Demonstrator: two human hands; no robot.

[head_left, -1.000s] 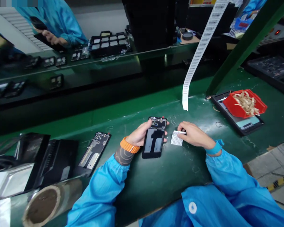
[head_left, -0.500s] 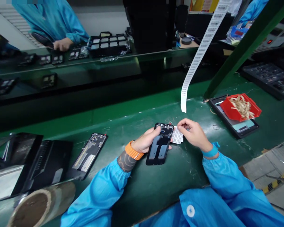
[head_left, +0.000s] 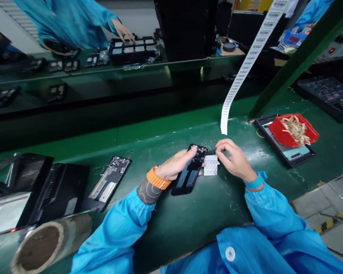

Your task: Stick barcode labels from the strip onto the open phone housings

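My left hand [head_left: 175,163], with an orange watch strap at the wrist, is closed around an opened smartphone [head_left: 185,179], its thumb across the exposed circuit board at the top. A white sheet of small printed stickers [head_left: 210,167] sticks out beside the phone's right edge, close to the left fingertips; whether they grip it is hidden. Just right of the sheet, my right hand [head_left: 234,160] is closed in a pinch, a blue band at its wrist. Anything between those fingertips is too small to make out. Another opened phone [head_left: 110,180] lies to the left.
A red bin of tan strips [head_left: 294,129] rests on a black tray [head_left: 286,152] at right. A barcode label strip [head_left: 240,76] hangs ahead. A cardboard tube [head_left: 51,243] and dark equipment [head_left: 60,190] stand left. Across the bench, a person's hand [head_left: 124,32] reaches over a tray.
My left hand has tilted the phone and shifted it slightly left. The sticker sheet now shows more fully, and my right fingertips sit apart from its top edge. The person opposite has reached toward the tray.
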